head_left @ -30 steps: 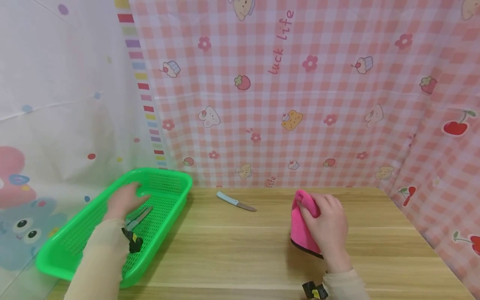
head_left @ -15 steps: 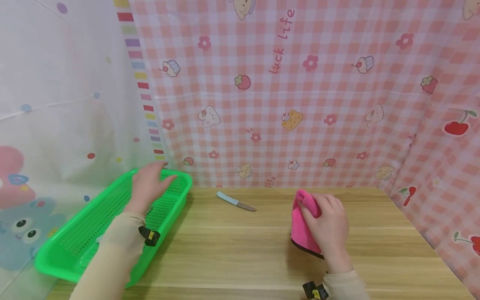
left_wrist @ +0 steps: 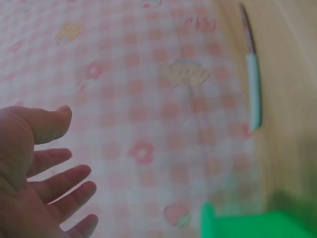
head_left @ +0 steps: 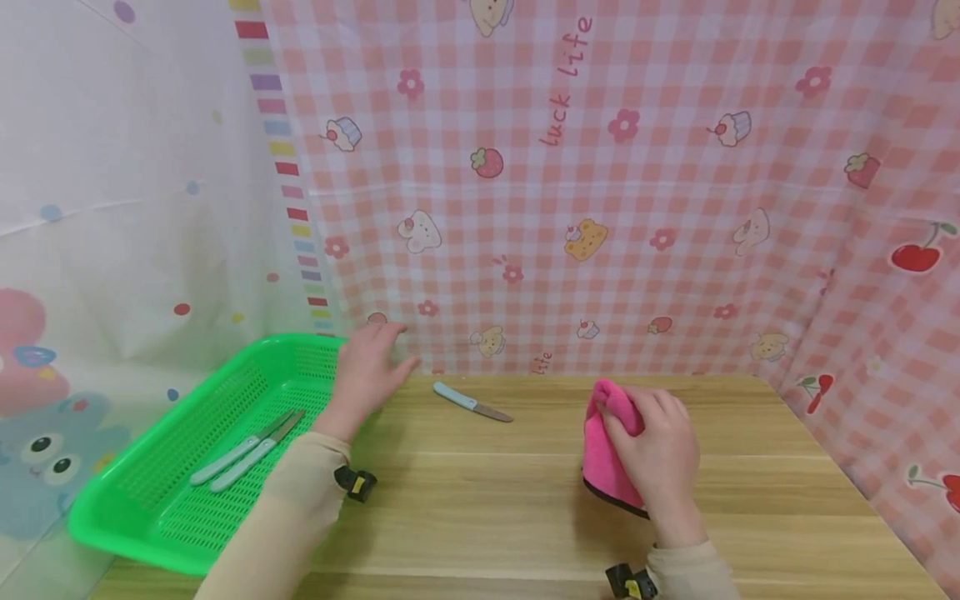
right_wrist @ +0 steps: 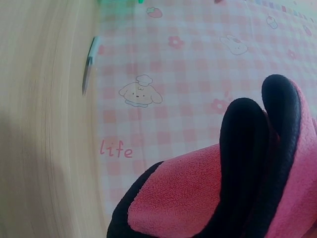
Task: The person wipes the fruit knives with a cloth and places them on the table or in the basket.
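My left hand is above the right rim of the green basket, fingers spread and holding nothing. Just right of it on the table lies a knife with a light blue handle, its blade pointing right; the left wrist view shows this knife beyond the spread fingers. Two similar knives rest side by side inside the green basket. My right hand grips a folded pink cloth with black edging over the right part of the table. In the right wrist view the cloth hides the fingers.
A wooden table runs back to a pink checked curtain. The same print hangs along the right side, and a white patterned sheet hangs behind the basket at the left.
My left hand has come up out of the basket and moved right towards the loose knife, uncovering the two knives in the basket. My right hand and the cloth have stayed nearly still.
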`<state>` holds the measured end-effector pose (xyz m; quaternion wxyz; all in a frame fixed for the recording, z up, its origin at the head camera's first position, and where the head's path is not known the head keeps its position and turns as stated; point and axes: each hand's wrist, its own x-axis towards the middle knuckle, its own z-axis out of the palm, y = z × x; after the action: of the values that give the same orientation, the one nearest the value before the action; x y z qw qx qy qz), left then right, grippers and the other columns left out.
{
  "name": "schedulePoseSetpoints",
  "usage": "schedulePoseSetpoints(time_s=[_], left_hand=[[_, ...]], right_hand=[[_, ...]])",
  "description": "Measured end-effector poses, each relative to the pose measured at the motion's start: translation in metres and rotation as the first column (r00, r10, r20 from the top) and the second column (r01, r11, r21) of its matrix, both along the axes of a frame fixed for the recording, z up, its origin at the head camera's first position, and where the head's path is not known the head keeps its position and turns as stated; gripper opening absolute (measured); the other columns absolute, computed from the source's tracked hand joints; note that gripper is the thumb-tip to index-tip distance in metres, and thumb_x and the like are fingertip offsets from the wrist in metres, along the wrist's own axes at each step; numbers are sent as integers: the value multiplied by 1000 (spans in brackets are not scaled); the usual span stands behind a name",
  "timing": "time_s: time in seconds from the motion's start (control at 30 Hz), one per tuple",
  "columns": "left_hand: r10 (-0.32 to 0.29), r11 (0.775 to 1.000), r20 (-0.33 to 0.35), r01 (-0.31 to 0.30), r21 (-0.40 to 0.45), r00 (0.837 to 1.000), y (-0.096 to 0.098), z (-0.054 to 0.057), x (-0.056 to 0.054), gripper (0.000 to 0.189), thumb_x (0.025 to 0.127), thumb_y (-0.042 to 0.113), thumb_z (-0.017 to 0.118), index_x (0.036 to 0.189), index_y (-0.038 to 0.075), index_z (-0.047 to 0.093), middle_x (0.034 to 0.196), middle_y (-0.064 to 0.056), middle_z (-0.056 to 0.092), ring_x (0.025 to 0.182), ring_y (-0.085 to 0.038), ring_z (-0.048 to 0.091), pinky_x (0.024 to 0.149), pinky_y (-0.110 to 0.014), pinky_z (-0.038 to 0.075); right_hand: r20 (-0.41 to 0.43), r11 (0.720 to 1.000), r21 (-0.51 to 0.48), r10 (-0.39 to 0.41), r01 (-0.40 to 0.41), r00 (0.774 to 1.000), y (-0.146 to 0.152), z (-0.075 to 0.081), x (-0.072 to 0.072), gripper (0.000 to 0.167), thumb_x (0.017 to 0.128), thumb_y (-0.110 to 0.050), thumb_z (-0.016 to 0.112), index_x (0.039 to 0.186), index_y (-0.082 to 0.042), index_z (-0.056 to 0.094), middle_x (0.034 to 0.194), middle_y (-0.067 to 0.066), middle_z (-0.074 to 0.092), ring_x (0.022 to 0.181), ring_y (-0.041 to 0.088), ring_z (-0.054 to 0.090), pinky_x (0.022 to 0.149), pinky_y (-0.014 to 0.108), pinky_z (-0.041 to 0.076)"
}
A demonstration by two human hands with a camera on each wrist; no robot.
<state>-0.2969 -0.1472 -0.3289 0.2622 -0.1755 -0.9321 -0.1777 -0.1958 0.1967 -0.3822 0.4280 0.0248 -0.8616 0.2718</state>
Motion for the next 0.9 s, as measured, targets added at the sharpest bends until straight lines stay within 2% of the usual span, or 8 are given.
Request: schedulePoseSetpoints(time_s=[0.2,0.43,0.6,0.9], left_hand=[[-44,998,49,42,39,998,26,-27,-6,49,88,29,76,125,1,61,120,-19,64,113,-37,58,92,-56,45],[-127,991,137,120,58,982,52,-62,-20,47,87,20,76,126,-1,60,123,-19,61,116,-38,55,99,-53,43],[-116,993,208,117,9,971,62,-83,-31,49,88,23,76,130,4,59,125,-18,60,118,-37,54,99,-55,42],[-97,991,262,118,-65,960,64,-106,-46,53,89,22,74,135,4,56,131,-19,57,122,-36,52,104,-54,39]], right_hand=[[2,1000,2,2,-2,1000,1,-1,0,31,77,-13,85,104,-3,72,95,14,66,86,31,57,68,45,47],[-8,1000,1,7,-7,1000,2,0,0,31,76,-13,85,103,-4,72,93,14,66,85,30,57,67,44,46],[-11,1000,3,9,-9,1000,2,0,0,30,76,-14,85,102,-4,72,93,14,66,85,31,57,67,44,46],[-12,1000,7,4,-4,1000,3,1,-1,32,77,-15,86,103,-5,72,94,13,66,84,30,57,66,43,47]])
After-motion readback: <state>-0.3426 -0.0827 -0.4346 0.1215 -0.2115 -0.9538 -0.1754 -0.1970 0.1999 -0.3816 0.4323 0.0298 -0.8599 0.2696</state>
